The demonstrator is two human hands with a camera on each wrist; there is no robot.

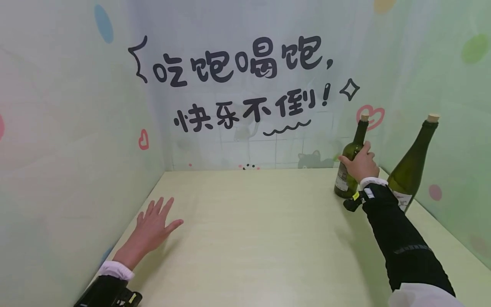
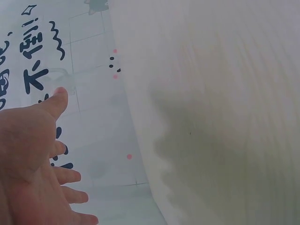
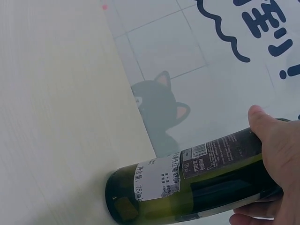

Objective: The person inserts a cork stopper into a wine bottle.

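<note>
My right hand (image 1: 361, 164) grips a dark green wine bottle (image 1: 350, 151) at its upper body, thumb on one side and fingers on the other. The bottle stands nearly upright at the back right of the table, a cork in its neck. In the right wrist view the same bottle (image 3: 220, 187) shows a white and a dark label, and its base is close to the tabletop. A second corked green bottle (image 1: 411, 164) stands right of my forearm, which hides part of it. My left hand (image 1: 151, 226) hovers over the table's left side, fingers spread, holding nothing.
The pale wooden table (image 1: 249, 230) is enclosed by printed walls on the left, back and right. Dark lettering (image 1: 245, 81) and small drawings cover the back wall (image 1: 215, 149). The second bottle is near the right wall (image 1: 460, 170).
</note>
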